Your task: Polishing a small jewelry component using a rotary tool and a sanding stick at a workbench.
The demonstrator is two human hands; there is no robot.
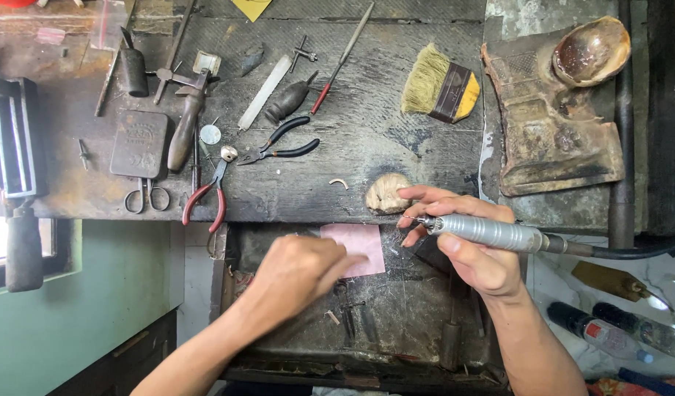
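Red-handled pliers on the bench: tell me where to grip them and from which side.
Take the red-handled pliers by the two red handles, which splay toward the bench's near edge, probably coming from that edge. The jaws point away, up the bench, close to the scissors and other tools, so the handle end looks the freer one.

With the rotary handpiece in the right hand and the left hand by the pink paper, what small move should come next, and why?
Probably bring the left hand up toward the tool tip: the right hand holds the handpiece pointed left, with nothing at its tip, beside the pink paper.
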